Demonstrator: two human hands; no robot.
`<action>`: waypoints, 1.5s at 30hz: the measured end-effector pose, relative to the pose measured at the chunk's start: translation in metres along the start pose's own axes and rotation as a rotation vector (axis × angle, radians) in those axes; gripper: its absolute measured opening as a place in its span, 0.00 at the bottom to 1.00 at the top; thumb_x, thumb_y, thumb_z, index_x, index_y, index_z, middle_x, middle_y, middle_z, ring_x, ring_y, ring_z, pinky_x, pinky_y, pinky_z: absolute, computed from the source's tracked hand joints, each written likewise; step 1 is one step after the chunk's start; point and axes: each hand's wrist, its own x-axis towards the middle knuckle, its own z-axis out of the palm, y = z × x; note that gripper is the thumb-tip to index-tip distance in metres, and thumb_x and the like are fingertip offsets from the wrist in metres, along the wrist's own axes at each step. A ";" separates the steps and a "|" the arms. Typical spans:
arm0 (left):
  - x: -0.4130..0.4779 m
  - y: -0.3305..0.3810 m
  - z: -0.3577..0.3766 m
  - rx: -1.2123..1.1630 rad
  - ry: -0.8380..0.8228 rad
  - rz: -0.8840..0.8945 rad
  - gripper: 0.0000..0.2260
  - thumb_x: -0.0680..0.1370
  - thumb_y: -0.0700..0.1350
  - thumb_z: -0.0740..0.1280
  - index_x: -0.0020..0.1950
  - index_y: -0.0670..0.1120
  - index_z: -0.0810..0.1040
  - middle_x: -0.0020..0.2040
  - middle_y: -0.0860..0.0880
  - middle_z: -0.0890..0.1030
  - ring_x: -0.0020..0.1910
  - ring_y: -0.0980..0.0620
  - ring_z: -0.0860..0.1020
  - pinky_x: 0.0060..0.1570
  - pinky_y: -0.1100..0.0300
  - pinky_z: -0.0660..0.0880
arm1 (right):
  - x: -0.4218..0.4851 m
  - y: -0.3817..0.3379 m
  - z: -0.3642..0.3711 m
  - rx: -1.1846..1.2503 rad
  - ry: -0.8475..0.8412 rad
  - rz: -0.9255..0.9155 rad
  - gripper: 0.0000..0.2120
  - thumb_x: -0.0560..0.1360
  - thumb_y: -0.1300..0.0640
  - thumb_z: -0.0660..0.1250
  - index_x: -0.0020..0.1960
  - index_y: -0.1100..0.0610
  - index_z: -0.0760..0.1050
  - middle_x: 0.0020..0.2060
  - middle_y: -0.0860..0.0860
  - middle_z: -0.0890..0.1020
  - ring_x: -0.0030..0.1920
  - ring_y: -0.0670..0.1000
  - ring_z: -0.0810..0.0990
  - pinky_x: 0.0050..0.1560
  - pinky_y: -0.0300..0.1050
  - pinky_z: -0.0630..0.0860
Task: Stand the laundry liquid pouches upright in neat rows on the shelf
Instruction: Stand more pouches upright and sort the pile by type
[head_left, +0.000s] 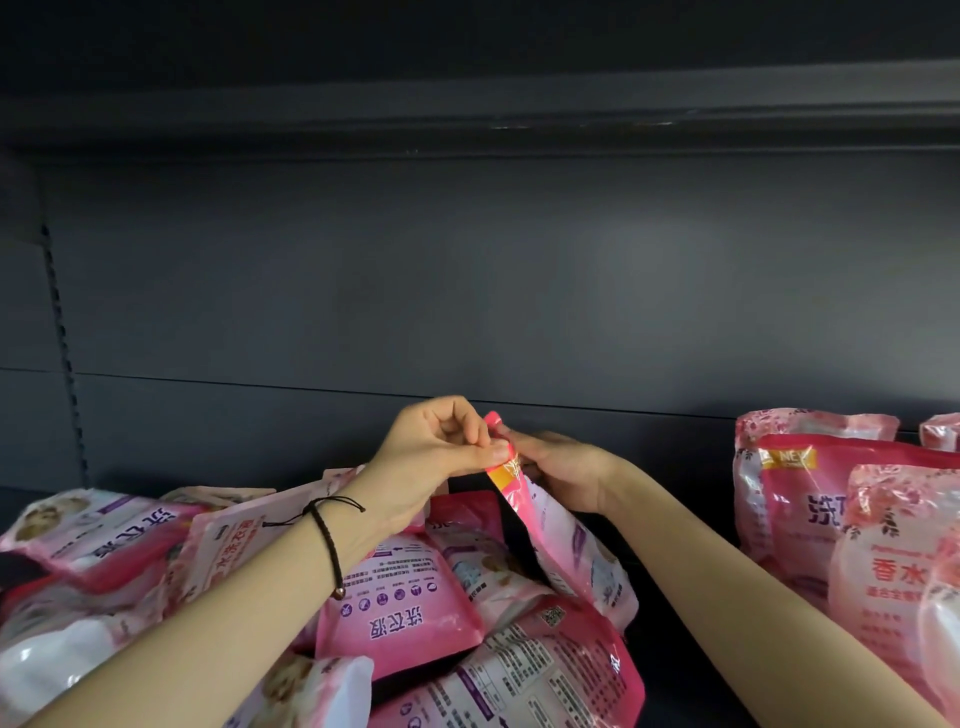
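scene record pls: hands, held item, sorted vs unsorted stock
left hand: pinches the top edge of the held pouch
right hand: holds the same top edge from the other side
held pouch: pink, edge-on to the camera, tilted, lower end down by the pile
pile: pouches lying flat and jumbled, left and centre
upright pouches: standing in rows, right
shelf: dark, back panel behind everything
bracelet: black, on the left wrist

Bare forearms; black braided wrist cord (326, 532)
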 end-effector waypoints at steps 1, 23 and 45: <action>0.000 0.000 0.000 -0.001 0.001 0.005 0.20 0.68 0.26 0.72 0.28 0.50 0.74 0.31 0.51 0.78 0.37 0.52 0.80 0.40 0.61 0.79 | -0.003 0.001 -0.002 0.048 0.021 -0.019 0.31 0.69 0.36 0.67 0.58 0.61 0.79 0.45 0.52 0.86 0.45 0.49 0.84 0.46 0.43 0.78; -0.014 -0.002 0.031 -0.210 0.240 -0.122 0.18 0.69 0.60 0.69 0.49 0.49 0.83 0.53 0.48 0.85 0.57 0.49 0.81 0.65 0.45 0.71 | -0.068 -0.040 0.036 0.240 0.805 -0.689 0.17 0.79 0.53 0.64 0.34 0.53 0.63 0.29 0.48 0.66 0.30 0.46 0.64 0.29 0.37 0.65; -0.058 0.048 0.130 -0.221 0.143 0.053 0.12 0.76 0.53 0.67 0.41 0.45 0.80 0.39 0.47 0.84 0.40 0.51 0.83 0.42 0.56 0.81 | -0.227 -0.002 0.052 0.376 0.792 -0.628 0.09 0.75 0.50 0.68 0.41 0.51 0.84 0.39 0.51 0.86 0.38 0.50 0.84 0.37 0.43 0.80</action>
